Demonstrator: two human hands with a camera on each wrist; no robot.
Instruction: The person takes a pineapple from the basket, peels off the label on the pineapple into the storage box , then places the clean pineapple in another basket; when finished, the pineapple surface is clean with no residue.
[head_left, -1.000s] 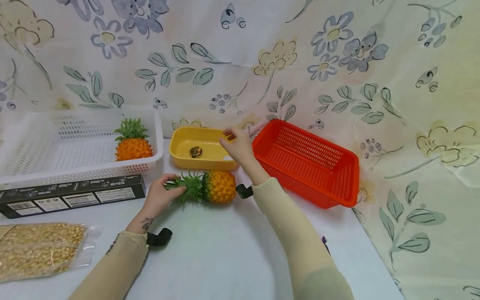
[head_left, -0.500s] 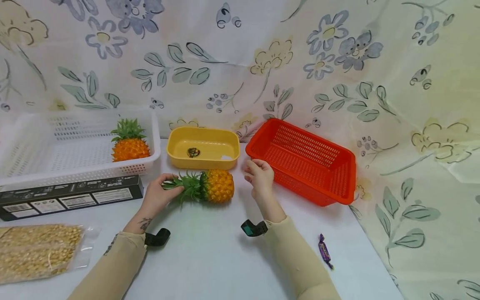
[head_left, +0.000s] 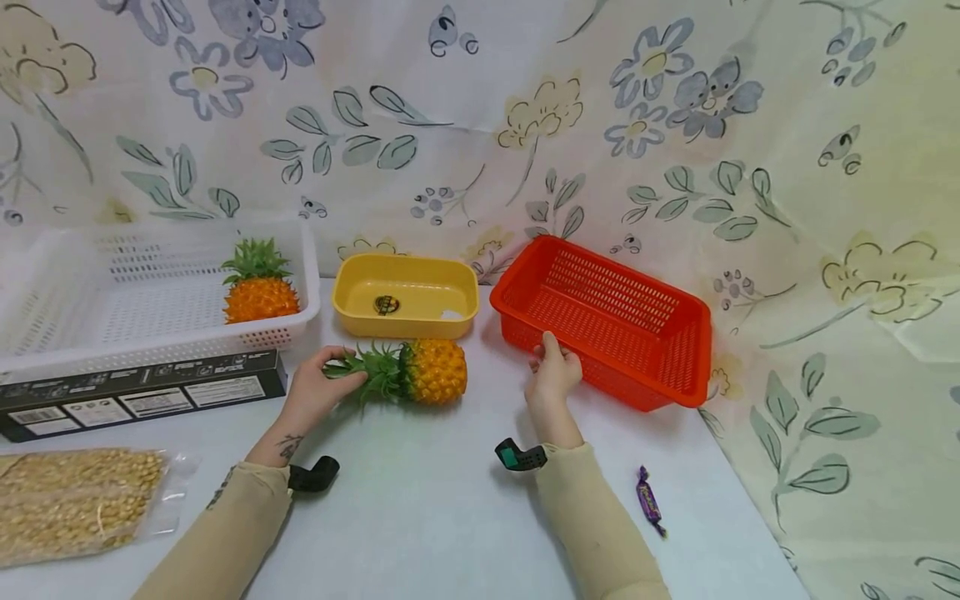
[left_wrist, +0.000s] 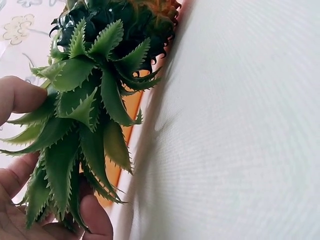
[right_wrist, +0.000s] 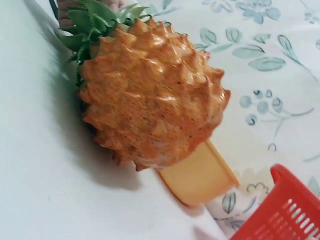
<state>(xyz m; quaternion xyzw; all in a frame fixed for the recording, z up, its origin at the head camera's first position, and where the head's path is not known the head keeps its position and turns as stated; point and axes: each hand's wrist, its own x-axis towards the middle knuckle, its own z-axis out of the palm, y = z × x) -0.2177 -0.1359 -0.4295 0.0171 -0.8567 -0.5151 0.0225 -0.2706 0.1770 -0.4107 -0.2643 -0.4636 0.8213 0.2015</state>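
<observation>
A toy pineapple point(head_left: 437, 372) lies on its side on the white table, its leafy crown to the left. My left hand point(head_left: 318, 393) grips the crown; the left wrist view shows the thumb and fingers around the green leaves point(left_wrist: 62, 135). To the right, my right hand point(head_left: 553, 385) is raised in front of the red basket point(head_left: 600, 317), fingers loosely bent and nothing visible in them. Whether it touches the basket's wall, I cannot tell. The right wrist view shows the pineapple's spiky orange body point(right_wrist: 155, 95) close up.
Behind the pineapple stands a yellow tub point(head_left: 405, 321). A white basket point(head_left: 150, 333) with a second toy pineapple point(head_left: 261, 300) is at the left, behind a long black box point(head_left: 142, 390). A bag of dried kernels point(head_left: 82, 504) lies front left, a purple wrapped candy point(head_left: 648, 502) right.
My right hand has moved from over the yellow tub rightward and nearer to me, to the front of the red basket. My left hand keeps its hold on the pineapple's crown.
</observation>
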